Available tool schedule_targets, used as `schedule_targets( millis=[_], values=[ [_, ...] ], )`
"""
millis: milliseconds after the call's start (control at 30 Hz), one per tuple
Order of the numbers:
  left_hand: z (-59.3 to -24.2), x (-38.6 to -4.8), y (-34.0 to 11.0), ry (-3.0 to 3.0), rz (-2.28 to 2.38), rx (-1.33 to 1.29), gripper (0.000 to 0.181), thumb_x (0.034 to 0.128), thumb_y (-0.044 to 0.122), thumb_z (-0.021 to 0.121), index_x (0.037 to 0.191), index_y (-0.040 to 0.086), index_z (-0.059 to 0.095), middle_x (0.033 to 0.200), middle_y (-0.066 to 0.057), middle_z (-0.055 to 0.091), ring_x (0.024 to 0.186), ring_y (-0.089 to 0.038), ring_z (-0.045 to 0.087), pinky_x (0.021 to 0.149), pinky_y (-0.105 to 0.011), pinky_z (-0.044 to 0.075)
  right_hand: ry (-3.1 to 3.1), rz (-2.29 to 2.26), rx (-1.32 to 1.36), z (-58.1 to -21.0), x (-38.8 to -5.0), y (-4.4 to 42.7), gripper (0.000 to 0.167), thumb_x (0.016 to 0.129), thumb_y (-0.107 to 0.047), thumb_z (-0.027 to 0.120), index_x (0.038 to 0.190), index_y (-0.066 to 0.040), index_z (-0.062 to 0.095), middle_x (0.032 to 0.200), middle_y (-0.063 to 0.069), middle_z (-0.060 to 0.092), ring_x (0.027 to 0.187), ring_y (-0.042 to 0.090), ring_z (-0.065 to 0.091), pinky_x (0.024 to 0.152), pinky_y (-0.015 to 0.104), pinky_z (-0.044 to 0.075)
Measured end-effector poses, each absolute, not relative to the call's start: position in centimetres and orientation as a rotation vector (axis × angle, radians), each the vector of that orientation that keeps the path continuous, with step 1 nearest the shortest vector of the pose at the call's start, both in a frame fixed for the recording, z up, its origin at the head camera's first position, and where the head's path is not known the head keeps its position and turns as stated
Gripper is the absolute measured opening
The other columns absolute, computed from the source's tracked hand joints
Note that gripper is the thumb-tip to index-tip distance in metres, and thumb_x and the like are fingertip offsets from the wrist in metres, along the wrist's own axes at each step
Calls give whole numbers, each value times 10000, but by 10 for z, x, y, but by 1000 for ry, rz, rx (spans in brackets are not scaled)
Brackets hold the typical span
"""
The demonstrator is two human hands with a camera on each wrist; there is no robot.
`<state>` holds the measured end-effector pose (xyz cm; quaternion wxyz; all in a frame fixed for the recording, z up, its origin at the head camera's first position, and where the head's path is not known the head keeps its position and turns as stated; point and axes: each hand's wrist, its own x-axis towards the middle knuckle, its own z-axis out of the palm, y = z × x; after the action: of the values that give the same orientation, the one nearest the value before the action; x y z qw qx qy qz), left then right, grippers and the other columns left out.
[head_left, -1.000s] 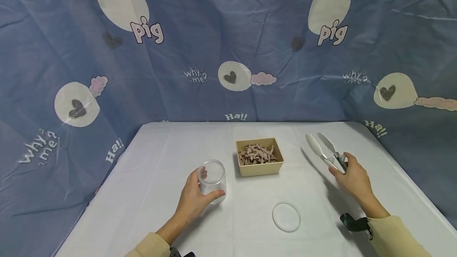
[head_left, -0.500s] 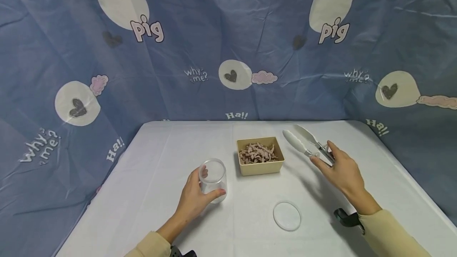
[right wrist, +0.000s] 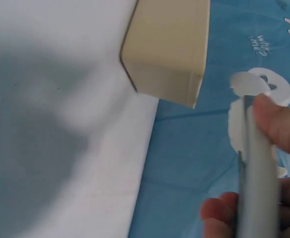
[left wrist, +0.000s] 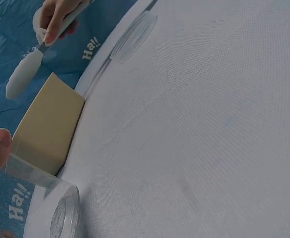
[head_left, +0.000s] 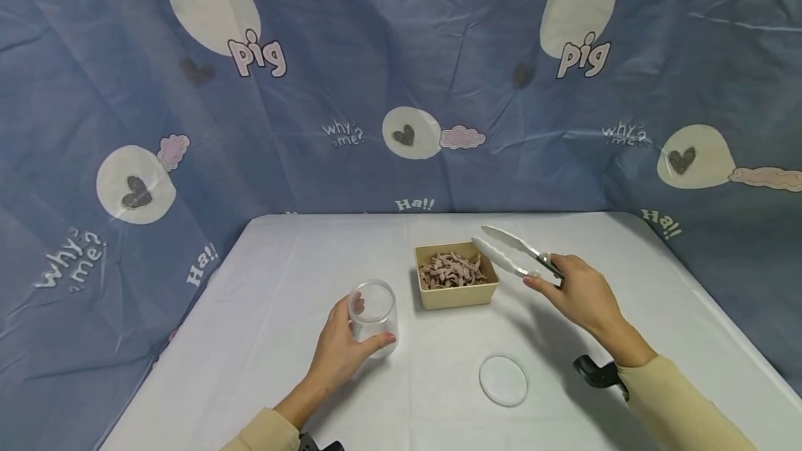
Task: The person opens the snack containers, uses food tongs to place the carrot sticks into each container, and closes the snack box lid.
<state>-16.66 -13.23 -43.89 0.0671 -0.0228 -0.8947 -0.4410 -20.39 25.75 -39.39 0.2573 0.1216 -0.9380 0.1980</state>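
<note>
My left hand (head_left: 341, 346) grips a clear, open-topped jar (head_left: 382, 329) standing upright on the table, thumb and fingers on opposite sides of it. In the left wrist view, the jar's base (left wrist: 65, 213) meets the white cloth. The right hand (head_left: 585, 296) holds a pair of tongs (head_left: 499, 255) in the air, their two pale tips spread apart with nothing between them. One tip overlaps the far right corner of a beige box (head_left: 457, 296) in the head view. Greyish-brown curled strips (head_left: 451, 272) lie inside that box.
A clear round lid (head_left: 504, 404) lies flat on the white tablecloth (head_left: 438, 381), in front of the box and right of the jar. Behind the table hangs a blue printed curtain (head_left: 351, 179).
The right hand has carried the tongs leftward, from the table's right side to the box's right edge. The left hand and jar have stayed put.
</note>
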Motion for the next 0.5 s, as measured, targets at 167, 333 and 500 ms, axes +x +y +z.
schedule_targets(
  millis=[167, 333, 500],
  values=[
    [-439, -166, -133, -2685, -1326, -74, 946, 714, 394, 873, 1443, 46, 382, 1390, -151, 514, 1282, -308, 523, 1049, -480, 484, -2646, 561, 381, -389, -208, 249, 549, 812, -346, 789, 1180, 25, 619, 1066, 184, 648, 832, 288, 645, 660, 451, 528],
    [-440, -166, -133, -2685, -1344, -70, 947, 712, 389, 875, 1446, 49, 384, 1397, -148, 511, 1291, -304, 517, 1058, -479, 479, -2686, 567, 369, -383, -210, 238, 597, 836, -389, 762, 1265, -13, 585, 1115, 169, 642, 815, 251, 626, 634, 423, 513],
    [-439, -165, -132, -2691, -1332, -68, 945, 716, 400, 871, 1445, 47, 385, 1392, -155, 511, 1289, -314, 518, 1054, -488, 479, -2705, 555, 367, -375, -214, 232, 522, 857, -395, 740, 1241, -65, 615, 972, 108, 667, 779, 206, 611, 613, 399, 489]
  ],
)
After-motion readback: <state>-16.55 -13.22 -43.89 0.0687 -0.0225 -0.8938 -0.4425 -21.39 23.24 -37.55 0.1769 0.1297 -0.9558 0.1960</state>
